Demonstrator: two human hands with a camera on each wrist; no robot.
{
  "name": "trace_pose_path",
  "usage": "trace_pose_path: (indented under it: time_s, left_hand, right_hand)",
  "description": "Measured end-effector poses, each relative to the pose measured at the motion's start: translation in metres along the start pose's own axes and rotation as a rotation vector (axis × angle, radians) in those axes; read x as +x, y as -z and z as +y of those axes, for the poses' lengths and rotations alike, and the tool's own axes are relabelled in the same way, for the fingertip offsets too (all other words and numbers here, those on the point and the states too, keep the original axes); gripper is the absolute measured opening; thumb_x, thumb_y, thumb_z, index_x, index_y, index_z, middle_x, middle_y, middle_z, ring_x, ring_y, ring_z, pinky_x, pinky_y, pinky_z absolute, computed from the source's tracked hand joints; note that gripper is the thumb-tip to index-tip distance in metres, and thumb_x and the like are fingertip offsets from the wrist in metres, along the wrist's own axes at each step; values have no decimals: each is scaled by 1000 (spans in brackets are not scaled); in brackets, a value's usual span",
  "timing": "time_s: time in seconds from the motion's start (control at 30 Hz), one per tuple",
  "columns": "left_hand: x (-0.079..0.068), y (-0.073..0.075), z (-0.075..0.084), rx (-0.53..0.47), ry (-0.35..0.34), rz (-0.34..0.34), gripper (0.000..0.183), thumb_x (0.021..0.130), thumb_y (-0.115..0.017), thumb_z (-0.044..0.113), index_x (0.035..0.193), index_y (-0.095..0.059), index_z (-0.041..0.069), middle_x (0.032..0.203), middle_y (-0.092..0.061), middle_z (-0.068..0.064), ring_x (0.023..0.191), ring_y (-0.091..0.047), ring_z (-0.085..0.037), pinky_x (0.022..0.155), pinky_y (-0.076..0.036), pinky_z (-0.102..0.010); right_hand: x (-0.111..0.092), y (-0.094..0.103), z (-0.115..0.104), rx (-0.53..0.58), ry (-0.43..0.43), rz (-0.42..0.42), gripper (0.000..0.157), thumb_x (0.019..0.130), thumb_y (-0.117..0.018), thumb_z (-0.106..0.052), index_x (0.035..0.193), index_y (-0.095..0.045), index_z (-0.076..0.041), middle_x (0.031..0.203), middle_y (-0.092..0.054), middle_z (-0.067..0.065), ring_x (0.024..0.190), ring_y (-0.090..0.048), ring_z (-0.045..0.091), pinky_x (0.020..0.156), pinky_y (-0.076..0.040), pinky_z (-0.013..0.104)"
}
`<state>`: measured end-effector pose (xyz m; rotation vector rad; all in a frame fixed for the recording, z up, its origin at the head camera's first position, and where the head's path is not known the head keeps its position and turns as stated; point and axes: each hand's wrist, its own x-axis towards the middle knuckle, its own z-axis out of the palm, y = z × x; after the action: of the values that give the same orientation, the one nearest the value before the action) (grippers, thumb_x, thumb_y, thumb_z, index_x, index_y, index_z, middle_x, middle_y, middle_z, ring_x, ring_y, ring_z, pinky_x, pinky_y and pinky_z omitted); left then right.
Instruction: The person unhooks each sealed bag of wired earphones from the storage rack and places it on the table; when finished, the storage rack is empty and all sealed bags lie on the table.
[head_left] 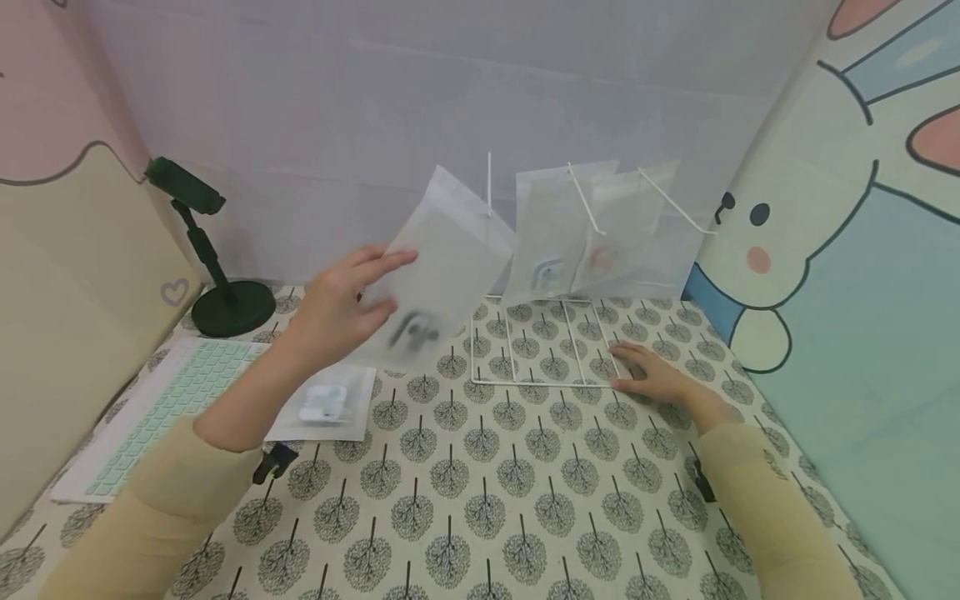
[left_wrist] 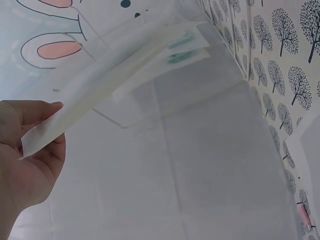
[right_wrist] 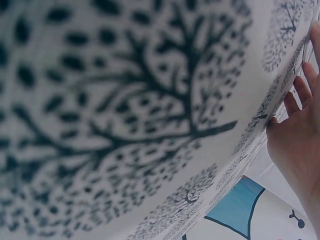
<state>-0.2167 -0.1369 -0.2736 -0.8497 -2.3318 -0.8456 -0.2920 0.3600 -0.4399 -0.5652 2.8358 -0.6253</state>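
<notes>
My left hand (head_left: 341, 304) pinches the edge of a frosted white zip bag (head_left: 450, 267) with a dark item inside. The bag tilts, its upper part at the left prong (head_left: 490, 179) of a white wire rack (head_left: 540, 384); whether the prong passes through it I cannot tell. Two more frosted bags hang on the other prongs, one with a pale blue-and-white item (head_left: 549, 273), one with a pinkish item (head_left: 602, 258). The left wrist view shows the held bag (left_wrist: 95, 95) edge-on. My right hand (head_left: 656, 377) rests on the table, its fingers loosely extended at the right side of the rack's base.
A flat bag (head_left: 358, 425) with a white item lies left of centre, beside a mint-green and white keyboard (head_left: 195, 383). Behind them stands a dark green stand with a round base (head_left: 234, 308). Black clips (head_left: 275, 462) sit on the tree-print tablecloth (head_left: 480, 517).
</notes>
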Motion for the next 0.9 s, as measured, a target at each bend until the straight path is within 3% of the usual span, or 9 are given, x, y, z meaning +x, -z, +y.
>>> trace_pose_path:
  time_s: [0.23,0.43,0.7,0.77,0.9]
  left_hand:
    - [-3,5,6,-26,10,15,63,76,-71,-8,132,-56,16,125,-58,-5,61,-42,-9,49,-39,-18]
    - [-4,11,11,-63,3,32,64,75,-73,-9,131,-57,16,123,-59,-3,62,-40,-8,49,-35,-15]
    - [-15,20,14,-139,30,48,64,75,-73,-7,132,-57,18,123,-59,-1,63,-38,-9,49,-34,-15]
    - [-21,21,13,-146,54,42,64,75,-74,-6,132,-57,19,121,-60,-1,65,-39,-8,51,-35,-14]
    - [-36,24,9,-167,129,12,63,77,-74,-2,133,-56,22,124,-59,1,86,-51,-2,64,-47,-8]
  right_hand:
    - [0,3,1,16,18,18,76,87,-64,-44,144,-35,-2,150,-20,28,136,-17,50,109,-15,67]
    - [-2,2,0,16,63,56,76,86,-62,-49,142,-38,-4,148,-24,29,134,-20,51,105,-17,70]
    - [-2,1,0,0,1,16,74,86,-66,-41,142,-37,-2,150,-21,28,135,-19,51,108,-17,67]
    - [-2,0,-1,-8,2,14,73,87,-66,-40,142,-37,-2,150,-22,28,135,-20,50,108,-18,67]
    - [-2,-2,-1,-4,13,21,73,87,-66,-39,142,-37,-2,149,-22,29,135,-21,51,107,-19,67]
